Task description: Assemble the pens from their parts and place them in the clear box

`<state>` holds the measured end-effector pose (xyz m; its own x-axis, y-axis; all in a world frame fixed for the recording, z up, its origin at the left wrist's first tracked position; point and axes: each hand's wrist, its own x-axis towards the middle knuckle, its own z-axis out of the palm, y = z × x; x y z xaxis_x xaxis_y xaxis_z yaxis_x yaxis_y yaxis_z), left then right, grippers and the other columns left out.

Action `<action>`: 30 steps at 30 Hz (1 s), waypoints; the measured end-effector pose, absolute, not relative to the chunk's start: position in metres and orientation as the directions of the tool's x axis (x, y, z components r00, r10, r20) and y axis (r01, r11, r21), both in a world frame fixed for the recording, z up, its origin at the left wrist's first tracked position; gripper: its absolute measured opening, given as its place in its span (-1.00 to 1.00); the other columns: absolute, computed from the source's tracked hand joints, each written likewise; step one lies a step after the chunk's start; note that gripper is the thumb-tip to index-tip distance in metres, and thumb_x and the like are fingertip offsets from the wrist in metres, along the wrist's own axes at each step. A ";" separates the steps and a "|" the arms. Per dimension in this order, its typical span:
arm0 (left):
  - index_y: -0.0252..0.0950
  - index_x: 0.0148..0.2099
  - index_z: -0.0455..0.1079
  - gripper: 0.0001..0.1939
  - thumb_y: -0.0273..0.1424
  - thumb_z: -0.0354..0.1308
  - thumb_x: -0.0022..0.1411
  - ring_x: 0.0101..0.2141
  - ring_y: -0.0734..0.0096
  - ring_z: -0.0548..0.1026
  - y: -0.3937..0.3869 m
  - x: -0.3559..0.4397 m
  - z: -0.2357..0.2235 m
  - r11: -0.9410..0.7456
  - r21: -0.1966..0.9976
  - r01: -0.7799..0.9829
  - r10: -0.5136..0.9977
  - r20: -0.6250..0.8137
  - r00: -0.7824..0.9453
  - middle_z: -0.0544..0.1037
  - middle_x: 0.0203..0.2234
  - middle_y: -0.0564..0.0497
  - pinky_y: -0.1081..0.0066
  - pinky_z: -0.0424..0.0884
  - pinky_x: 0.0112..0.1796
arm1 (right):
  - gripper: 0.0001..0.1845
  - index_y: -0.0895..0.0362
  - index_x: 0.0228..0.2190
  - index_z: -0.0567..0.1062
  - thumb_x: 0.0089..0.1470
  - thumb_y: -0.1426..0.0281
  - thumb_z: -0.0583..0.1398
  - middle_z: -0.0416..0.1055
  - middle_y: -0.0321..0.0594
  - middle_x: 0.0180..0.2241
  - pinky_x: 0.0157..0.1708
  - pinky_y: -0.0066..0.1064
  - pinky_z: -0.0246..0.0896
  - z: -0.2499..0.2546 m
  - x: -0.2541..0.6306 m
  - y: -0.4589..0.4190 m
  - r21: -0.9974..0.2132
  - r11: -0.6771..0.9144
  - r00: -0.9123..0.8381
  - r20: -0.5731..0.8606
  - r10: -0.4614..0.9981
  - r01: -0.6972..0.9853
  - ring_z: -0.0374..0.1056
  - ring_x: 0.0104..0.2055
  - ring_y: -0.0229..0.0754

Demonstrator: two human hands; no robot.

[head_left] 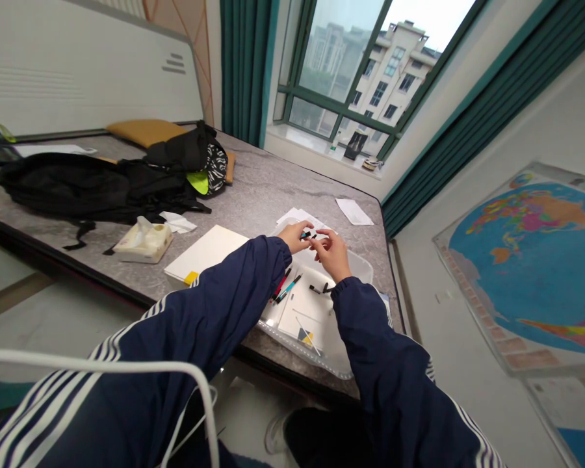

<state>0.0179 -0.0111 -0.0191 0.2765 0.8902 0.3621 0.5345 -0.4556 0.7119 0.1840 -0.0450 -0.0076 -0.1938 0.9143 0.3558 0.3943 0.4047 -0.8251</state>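
Observation:
Both of my hands meet above a clear plastic tray [361, 263] on the grey table [258, 188]. My left hand [296, 236] is closed in a pinch on a small dark pen-like object [307, 234]. My right hand [331, 253] has its fingers curled at the other end of that object. In the tray lie several pens [285, 288], small black clips [320, 288] and a white booklet [307, 312].
A white notebook [205, 252] lies left of the tray, a tissue pack [143, 240] further left. Black backpacks [102, 182] cover the table's left part. Loose papers [354, 211] lie near the far edge. A window is behind, a world map [531, 260] on the right wall.

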 end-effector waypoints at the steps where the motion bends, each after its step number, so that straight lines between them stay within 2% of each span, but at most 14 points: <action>1: -0.30 0.08 0.33 -0.50 -0.39 0.20 0.05 -0.46 0.44 0.43 -0.012 0.018 -0.019 -0.462 0.706 0.536 0.887 0.365 0.284 0.52 -0.48 0.08 0.45 0.34 -0.32 | -0.50 0.12 -0.07 0.40 0.06 0.06 0.20 0.48 -0.29 -0.50 -0.66 -0.50 0.24 -0.009 0.184 -0.044 -0.820 0.412 -0.205 0.358 0.911 0.396 0.32 -0.62 -0.30; 5: -0.27 0.06 0.29 -0.54 -0.40 0.16 0.08 -0.51 0.46 0.41 -0.016 0.018 -0.017 -0.487 0.713 0.504 0.872 0.369 0.321 0.49 -0.56 0.14 0.47 0.30 -0.37 | -0.49 0.12 -0.03 0.43 0.08 0.08 0.20 0.46 -0.31 -0.53 -0.66 -0.50 0.24 -0.011 0.185 -0.042 -0.805 0.421 -0.226 0.357 0.907 0.418 0.30 -0.63 -0.30; 14: -0.28 -0.09 0.42 -0.61 -0.41 0.23 -0.04 -0.46 0.43 0.46 -0.019 0.021 -0.011 -0.466 0.720 0.514 0.883 0.338 0.327 0.55 -0.49 0.09 0.47 0.32 -0.34 | -0.58 0.12 -0.07 0.51 0.12 0.14 0.16 0.43 -0.30 -0.50 -0.66 -0.53 0.17 -0.003 0.182 -0.049 -0.786 0.402 -0.234 0.329 0.915 0.469 0.24 -0.63 -0.35; 17: -0.29 -0.20 0.47 -0.73 -0.39 0.23 -0.02 -0.42 0.41 0.48 -0.017 0.020 -0.012 -0.486 0.699 0.525 0.872 0.347 0.345 0.56 -0.47 0.06 0.47 0.32 -0.33 | -0.59 0.12 -0.11 0.50 0.11 0.14 0.17 0.44 -0.28 -0.47 -0.66 -0.54 0.16 -0.001 0.180 -0.052 -0.799 0.395 -0.233 0.322 0.918 0.453 0.26 -0.60 -0.33; 20: -0.30 -0.34 0.49 -0.87 -0.38 0.19 0.02 -0.41 0.38 0.48 -0.014 0.018 -0.014 -0.503 0.659 0.559 0.864 0.371 0.340 0.56 -0.48 0.03 0.44 0.33 -0.31 | -0.61 0.11 -0.12 0.47 0.10 0.13 0.17 0.43 -0.29 -0.47 -0.65 -0.54 0.17 0.003 0.180 -0.053 -0.818 0.389 -0.189 0.339 0.921 0.423 0.26 -0.59 -0.34; 24: -0.31 -0.27 0.48 -0.83 -0.41 0.22 0.01 -0.40 0.39 0.50 -0.009 0.017 -0.014 -0.406 0.730 0.550 0.913 0.354 0.205 0.58 -0.44 0.02 0.42 0.37 -0.28 | -0.60 0.10 -0.13 0.40 0.09 0.11 0.18 0.40 -0.35 -0.51 -0.67 -0.54 0.14 0.007 0.186 -0.048 -0.875 0.363 -0.057 0.365 0.929 0.321 0.19 -0.66 -0.38; 27: -0.32 -0.28 0.44 -0.83 -0.42 0.25 0.00 -0.37 0.39 0.52 -0.009 0.018 -0.011 -0.336 0.785 0.521 0.937 0.335 0.099 0.58 -0.40 -0.02 0.40 0.40 -0.25 | -0.59 0.09 -0.16 0.33 0.06 0.09 0.20 0.39 -0.39 -0.53 -0.71 -0.56 0.06 0.004 0.190 -0.041 -0.947 0.271 0.032 0.280 0.959 0.171 0.17 -0.70 -0.40; 30: -0.32 -0.28 0.40 -0.81 -0.42 0.27 0.01 -0.43 0.43 0.51 -0.011 0.020 -0.007 -0.297 0.845 0.445 0.951 0.304 0.057 0.57 -0.41 -0.01 0.39 0.42 -0.28 | -0.60 0.08 -0.21 0.27 0.02 0.12 0.24 0.38 -0.41 -0.54 -0.71 -0.59 0.03 0.001 0.192 -0.038 -0.998 0.036 0.034 0.038 0.999 0.041 0.19 -0.69 -0.40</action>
<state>0.0202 -0.0109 -0.0073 0.0566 0.9509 0.3042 0.4451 -0.2968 0.8449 0.1920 -0.0384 0.0010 0.0337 0.9987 0.0377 0.0412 0.0363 -0.9985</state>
